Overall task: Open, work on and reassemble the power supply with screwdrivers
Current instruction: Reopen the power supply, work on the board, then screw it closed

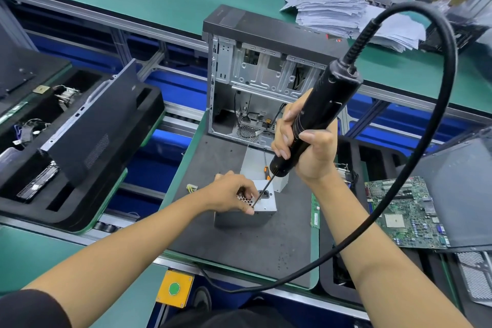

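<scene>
A grey metal power supply [266, 204] stands on the dark work mat [229, 242] in the middle. My left hand [234, 192] grips its top left edge, fingers curled over the honeycomb grille. My right hand [306, 146] holds a black corded electric screwdriver [319, 112] tilted down to the left. Its thin bit [261, 193] touches the power supply's top face beside my left fingers. An orange-handled manual screwdriver [265, 165] lies on the mat behind the power supply, partly hidden by the electric one.
An open computer case [255, 82] stands upright behind the mat. A green motherboard [404, 213] lies at the right. Black foam trays with parts [66, 141] sit at the left. The tool's black cable [415, 168] loops across the right. A yellow box with a green button [174, 287] sits at the front edge.
</scene>
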`<state>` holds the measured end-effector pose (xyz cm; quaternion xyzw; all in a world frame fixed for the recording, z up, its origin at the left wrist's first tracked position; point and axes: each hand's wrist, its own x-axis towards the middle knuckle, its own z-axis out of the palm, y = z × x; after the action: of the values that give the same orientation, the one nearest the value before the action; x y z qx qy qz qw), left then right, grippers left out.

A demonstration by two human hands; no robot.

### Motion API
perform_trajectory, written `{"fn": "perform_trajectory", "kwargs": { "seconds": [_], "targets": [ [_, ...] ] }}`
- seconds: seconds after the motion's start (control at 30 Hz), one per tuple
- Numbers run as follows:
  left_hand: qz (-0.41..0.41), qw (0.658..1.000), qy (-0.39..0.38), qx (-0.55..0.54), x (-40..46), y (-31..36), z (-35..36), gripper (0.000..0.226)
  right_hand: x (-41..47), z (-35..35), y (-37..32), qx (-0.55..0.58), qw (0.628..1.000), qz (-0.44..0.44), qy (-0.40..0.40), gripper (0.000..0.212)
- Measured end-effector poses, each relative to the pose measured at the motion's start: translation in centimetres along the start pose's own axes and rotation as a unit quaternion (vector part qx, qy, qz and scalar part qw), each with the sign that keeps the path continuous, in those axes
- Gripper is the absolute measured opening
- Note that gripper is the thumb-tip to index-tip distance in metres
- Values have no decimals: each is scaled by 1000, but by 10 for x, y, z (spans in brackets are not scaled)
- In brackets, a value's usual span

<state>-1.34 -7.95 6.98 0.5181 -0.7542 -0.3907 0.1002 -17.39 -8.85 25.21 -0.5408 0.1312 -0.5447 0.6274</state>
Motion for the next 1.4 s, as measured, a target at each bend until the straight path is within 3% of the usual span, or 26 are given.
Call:
{"fn": "perform_trajectory", "kwargs": {
  "seconds": [0.1,0.17,0.23,0.3,0.4,0.63,0.97,1.2,1.4],
  "targets": [
    [-12,996,70,-52,-5,-18,0,34,0,-2,0,-1,1000,-4,-3,20],
    [-90,973,199,-78,-6,-25,8,43,0,-3,0,-1,1000,-3,-3,21],
    [-193,935,254,-157,-8,-29,14,59,0,-3,0,-4,1000,-4,-4,21],
    [-259,916,196,-233,-11,-34,18,63,1,-3,0,-6,1000,-4,-7,22],
    [-273,907,100,-306,-13,-40,22,56,3,-2,0,-8,1000,0,-6,23],
    [-276,867,133,-392,-9,-40,21,36,3,-2,1,-12,1000,5,-8,23],
    [-277,866,110,-401,-9,-34,8,51,5,-2,5,3,1000,16,-6,22],
    [-246,860,106,-434,-11,-34,9,24,8,-3,7,1,1000,16,0,21],
    [-240,864,113,-429,-11,-35,9,20,7,-2,12,-18,1000,15,-16,18]
  ]
}}
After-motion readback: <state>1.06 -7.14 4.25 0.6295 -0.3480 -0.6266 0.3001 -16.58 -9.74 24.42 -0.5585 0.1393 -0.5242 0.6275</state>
